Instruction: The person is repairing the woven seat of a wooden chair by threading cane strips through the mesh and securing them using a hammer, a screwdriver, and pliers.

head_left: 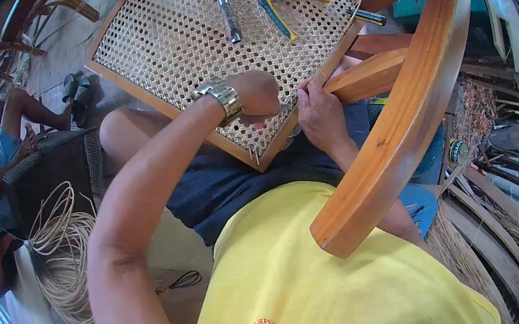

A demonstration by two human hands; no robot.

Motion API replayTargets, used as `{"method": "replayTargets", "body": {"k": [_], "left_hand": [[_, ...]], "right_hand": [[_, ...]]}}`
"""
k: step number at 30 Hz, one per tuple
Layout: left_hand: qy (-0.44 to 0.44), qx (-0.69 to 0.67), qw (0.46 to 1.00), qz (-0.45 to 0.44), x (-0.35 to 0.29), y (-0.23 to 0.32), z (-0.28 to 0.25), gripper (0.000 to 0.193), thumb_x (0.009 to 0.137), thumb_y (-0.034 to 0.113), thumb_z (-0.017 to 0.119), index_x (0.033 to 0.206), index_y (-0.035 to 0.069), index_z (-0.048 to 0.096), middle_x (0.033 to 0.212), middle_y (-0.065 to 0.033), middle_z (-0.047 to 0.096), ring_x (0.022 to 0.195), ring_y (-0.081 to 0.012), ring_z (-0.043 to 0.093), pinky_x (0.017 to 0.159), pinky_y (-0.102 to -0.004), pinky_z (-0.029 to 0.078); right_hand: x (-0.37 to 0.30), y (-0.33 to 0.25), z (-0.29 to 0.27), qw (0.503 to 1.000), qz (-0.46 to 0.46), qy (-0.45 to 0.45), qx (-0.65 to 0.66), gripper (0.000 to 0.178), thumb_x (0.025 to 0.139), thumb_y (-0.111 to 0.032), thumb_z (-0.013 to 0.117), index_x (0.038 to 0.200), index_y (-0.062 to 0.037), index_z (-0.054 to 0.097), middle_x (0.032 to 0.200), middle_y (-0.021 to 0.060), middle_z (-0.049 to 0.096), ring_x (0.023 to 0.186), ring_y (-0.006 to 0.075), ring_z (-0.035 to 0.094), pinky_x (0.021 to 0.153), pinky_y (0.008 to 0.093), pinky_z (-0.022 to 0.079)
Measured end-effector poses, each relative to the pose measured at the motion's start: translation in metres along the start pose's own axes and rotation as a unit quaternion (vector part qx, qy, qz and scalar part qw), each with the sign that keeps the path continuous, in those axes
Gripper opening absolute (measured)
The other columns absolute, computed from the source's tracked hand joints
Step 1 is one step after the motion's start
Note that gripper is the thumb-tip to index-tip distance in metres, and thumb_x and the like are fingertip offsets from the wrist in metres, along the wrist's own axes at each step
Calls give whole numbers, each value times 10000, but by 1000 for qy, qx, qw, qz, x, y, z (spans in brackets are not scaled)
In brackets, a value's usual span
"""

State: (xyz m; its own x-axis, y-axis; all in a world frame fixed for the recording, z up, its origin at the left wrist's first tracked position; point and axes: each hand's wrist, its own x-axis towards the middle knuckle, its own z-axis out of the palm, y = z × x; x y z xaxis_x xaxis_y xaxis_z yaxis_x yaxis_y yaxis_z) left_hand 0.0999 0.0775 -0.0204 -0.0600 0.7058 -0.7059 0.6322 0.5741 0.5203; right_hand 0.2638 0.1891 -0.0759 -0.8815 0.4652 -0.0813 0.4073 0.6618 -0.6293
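A wooden chair with a woven cane seat panel [164, 49] lies tilted across my lap. My left hand [258, 94], with a metal watch on its wrist, is curled closed low over the weave near the panel's near corner. What it grips is hidden by the fingers. My right hand [321, 113] pinches at the right wooden edge of the panel, thumb and fingers together; anything between them is too small to name. On the cane lie a metal rod-like tool [225, 7] and pruning shears [279, 17] with yellow handles.
A curved wooden chair part [409, 114] rises on my right, close to my forearm. A dark-handled tool [370, 16] rests at the panel's right corner. A coil of cane [67, 255] hangs on the left, near another person's bare legs [32, 104]. Wood strips [481, 230] lie lower right.
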Motion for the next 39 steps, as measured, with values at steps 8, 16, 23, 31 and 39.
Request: {"method": "replayTargets", "body": {"k": [8, 16, 23, 31, 39], "left_hand": [[94, -266, 958, 45, -1, -31, 45, 297, 896, 288, 605, 809, 38, 742, 712, -87, 737, 660, -188, 722, 646, -355, 558], [2, -351, 936, 6, 1, -9, 37, 303, 992, 180, 540, 971, -88, 678, 814, -141, 738, 648, -193, 733, 531, -333, 579], [114, -85, 989, -30, 21, 8, 33, 426, 952, 329, 612, 685, 20, 736, 580, -118, 681, 581, -199, 715, 604, -370, 591], [294, 2, 956, 3, 9, -2, 54, 430, 906, 372, 641, 809, -40, 718, 776, -267, 690, 759, -399, 716, 709, -475, 576], [321, 79, 942, -60, -105, 2, 40, 359, 925, 363, 639, 870, 14, 706, 802, -208, 694, 784, -389, 701, 704, -494, 556]], "right_hand": [[1, 1, 2, 997, -69, 20, 41, 109, 971, -136, 579, 967, -27, 584, 851, 207, 641, 809, 428, 656, 712, 486, 513], [-1, 8, -7, 995, -83, -10, 46, 74, 950, -96, 612, 961, -24, 603, 805, 182, 647, 725, 330, 680, 663, 385, 523], [-7, 6, -5, 995, -39, 8, 91, 135, 939, -153, 638, 1045, -71, 638, 827, 201, 688, 799, 427, 684, 711, 499, 534], [-27, -33, -51, 994, -89, -52, 27, 235, 981, -112, 606, 1193, -12, 616, 935, 169, 701, 837, 332, 702, 752, 393, 544], [33, -51, -28, 915, -182, -291, 213, 252, 976, -181, 683, 1158, -12, 641, 1023, 65, 671, 937, 126, 608, 801, 314, 498]]}}
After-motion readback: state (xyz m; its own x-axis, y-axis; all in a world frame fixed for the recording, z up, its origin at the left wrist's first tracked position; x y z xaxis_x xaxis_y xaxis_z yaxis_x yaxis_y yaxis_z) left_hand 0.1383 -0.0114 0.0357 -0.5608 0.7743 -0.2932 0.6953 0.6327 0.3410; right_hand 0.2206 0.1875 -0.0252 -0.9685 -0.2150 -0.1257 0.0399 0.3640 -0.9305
